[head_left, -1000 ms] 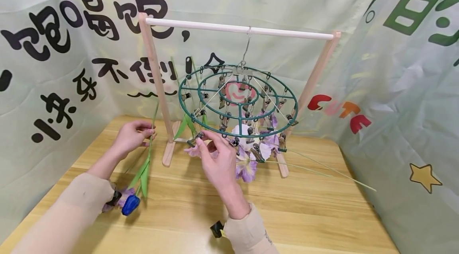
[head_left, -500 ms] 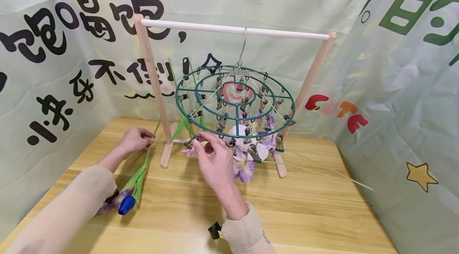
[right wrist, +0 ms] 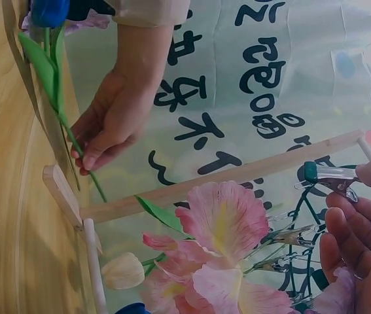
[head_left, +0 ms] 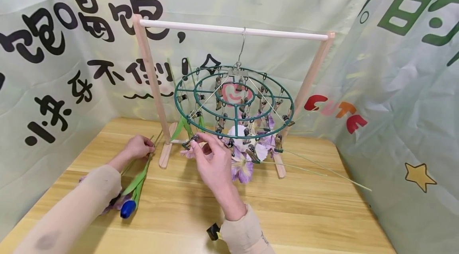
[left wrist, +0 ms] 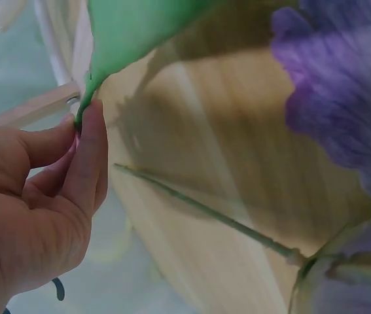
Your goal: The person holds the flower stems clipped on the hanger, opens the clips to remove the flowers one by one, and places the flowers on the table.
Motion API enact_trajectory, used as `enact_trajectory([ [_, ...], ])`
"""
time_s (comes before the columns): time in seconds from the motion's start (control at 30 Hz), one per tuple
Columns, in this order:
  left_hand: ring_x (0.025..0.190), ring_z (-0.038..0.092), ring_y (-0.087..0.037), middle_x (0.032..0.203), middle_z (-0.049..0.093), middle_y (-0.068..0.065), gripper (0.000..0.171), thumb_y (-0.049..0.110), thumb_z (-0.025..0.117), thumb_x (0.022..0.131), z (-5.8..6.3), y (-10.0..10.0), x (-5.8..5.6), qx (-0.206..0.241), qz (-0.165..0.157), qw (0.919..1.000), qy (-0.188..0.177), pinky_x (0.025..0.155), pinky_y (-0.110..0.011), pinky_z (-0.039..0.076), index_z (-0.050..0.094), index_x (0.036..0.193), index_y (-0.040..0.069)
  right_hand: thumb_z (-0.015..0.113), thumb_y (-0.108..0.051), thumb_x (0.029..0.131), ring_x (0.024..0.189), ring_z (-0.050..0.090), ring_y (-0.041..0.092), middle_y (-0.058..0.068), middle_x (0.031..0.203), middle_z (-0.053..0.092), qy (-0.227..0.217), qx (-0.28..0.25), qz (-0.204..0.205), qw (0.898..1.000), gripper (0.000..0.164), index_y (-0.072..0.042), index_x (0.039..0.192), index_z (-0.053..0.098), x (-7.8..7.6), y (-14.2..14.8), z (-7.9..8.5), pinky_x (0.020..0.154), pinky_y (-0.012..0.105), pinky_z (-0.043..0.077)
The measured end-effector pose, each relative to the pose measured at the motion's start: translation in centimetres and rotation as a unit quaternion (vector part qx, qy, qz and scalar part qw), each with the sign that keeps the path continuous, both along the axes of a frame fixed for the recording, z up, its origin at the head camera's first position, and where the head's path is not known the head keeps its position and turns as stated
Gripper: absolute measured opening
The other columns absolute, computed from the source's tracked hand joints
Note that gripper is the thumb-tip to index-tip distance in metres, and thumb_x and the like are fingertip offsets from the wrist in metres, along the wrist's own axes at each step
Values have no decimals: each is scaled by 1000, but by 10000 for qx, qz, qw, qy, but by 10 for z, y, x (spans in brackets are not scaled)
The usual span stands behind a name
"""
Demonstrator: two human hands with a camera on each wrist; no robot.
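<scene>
In the head view my left hand (head_left: 139,147) pinches the stem of a blue tulip (head_left: 128,209), whose head hangs toward me low over the table. The left wrist view shows thumb and fingertips on the stem at the base of a green leaf (left wrist: 133,33). My right hand (head_left: 215,162) holds a metal clip (right wrist: 329,175) with green tips between thumb and fingers. That clip belongs to the round green hanger (head_left: 236,127), at its front left edge. Pink flowers (right wrist: 228,219) and a white tulip (right wrist: 123,271) hang from the hanger, heads down.
The hanger hooks onto the white bar (head_left: 201,27) of a wooden stand. Several clips dangle from its rings. A purple flower (left wrist: 342,85) lies on the table near my left forearm. Two thin stems (head_left: 344,178) stick out to the right. Printed cloth (head_left: 394,86) encloses the table.
My left hand has come down a little toward the table with the tulip, and its stem tilts more. The right hand stays on the clip. The head view has shifted slightly.
</scene>
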State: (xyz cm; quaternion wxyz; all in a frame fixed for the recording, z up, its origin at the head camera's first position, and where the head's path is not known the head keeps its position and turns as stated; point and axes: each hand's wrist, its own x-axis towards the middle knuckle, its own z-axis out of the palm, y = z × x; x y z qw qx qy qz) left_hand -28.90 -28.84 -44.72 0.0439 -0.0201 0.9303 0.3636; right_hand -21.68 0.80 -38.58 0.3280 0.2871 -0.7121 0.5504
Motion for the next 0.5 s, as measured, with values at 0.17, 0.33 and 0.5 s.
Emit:
enact_trajectory([
  [0.17,76,66,-26,85,71,-16,15,5,71,93,-6,0,0,-552,-106,9982,186,74,-38,56,70,96,-9,77,-12,94,68,65,17,10,99,76,0,1,-27,10000,24,-1,116,75,1,0,0,58,26,56],
  [0.33,58,64,-16,79,70,-15,13,2,69,94,-13,2,-1,-410,-73,9991,95,59,-29,55,69,97,-10,77,-12,95,68,65,17,10,100,76,43,-17,-29,10000,24,-1,117,75,0,0,0,57,26,56],
  [0.5,55,64,-15,84,69,-18,13,0,67,94,-17,5,-2,-399,-22,9992,-30,53,-27,56,67,101,-12,78,-12,94,68,65,18,10,101,76,60,-13,-27,10000,25,-1,116,75,1,0,1,58,27,57],
])
